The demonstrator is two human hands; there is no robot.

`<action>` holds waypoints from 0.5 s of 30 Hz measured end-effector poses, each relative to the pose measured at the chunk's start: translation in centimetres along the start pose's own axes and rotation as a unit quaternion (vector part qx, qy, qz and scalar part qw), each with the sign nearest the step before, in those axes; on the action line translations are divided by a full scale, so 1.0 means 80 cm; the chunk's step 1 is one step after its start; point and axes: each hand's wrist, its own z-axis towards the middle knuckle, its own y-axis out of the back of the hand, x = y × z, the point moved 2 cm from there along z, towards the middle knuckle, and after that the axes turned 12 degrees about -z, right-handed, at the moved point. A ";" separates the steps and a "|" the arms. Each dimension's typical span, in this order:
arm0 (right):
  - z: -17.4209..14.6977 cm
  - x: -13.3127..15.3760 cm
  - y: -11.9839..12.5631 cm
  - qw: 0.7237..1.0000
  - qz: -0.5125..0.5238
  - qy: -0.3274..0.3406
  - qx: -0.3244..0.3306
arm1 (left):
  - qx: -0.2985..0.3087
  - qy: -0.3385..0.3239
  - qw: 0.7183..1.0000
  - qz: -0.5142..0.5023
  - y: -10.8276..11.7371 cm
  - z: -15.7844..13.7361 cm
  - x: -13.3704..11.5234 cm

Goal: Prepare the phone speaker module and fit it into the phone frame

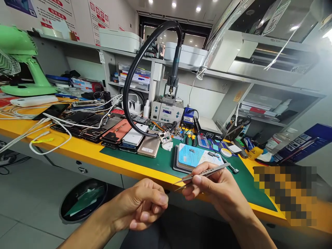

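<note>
Metal tweezers (207, 172) are pinched between the thumb and fingers of my right hand (216, 186). Their tips are slightly apart and point left towards my left hand (146, 204), without touching it. That hand is curled closed in front of the table edge, thumb against the fingers; whatever it may hold is hidden. Just beyond my right hand, a blue and white booklet (193, 155) lies on a dark pad on the green mat (160, 166). Small dark parts rest on the booklet, and a small metal tool (232, 167) lies to its right.
Stacked phones (114, 131) and white cables (59, 124) cover the left of the bench. A hot air station (167, 110) with a black hose (129, 69) stands behind. Pliers (190, 138) lie mid-bench. A bottle (282, 140) stands right; a bin (84, 200) is below.
</note>
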 end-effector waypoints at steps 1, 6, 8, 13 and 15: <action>0.000 0.001 0.001 1.000 0.001 -0.002 -0.011 | -0.009 -0.008 1.000 0.001 0.003 -0.003 0.001; -0.002 0.005 -0.004 0.999 -0.001 -0.026 -0.047 | -0.047 -0.053 0.997 -0.013 0.009 -0.012 0.005; -0.003 0.005 -0.006 0.998 -0.002 -0.033 -0.053 | -0.070 -0.076 0.994 -0.020 0.013 -0.019 0.006; -0.016 -0.008 0.037 0.989 -0.073 -0.024 -0.129 | -0.174 -0.133 0.976 -0.006 0.074 -0.066 0.003; -0.026 -0.020 0.070 0.972 -0.131 -0.037 -0.191 | -0.250 -0.175 0.952 -0.001 0.127 -0.098 -0.003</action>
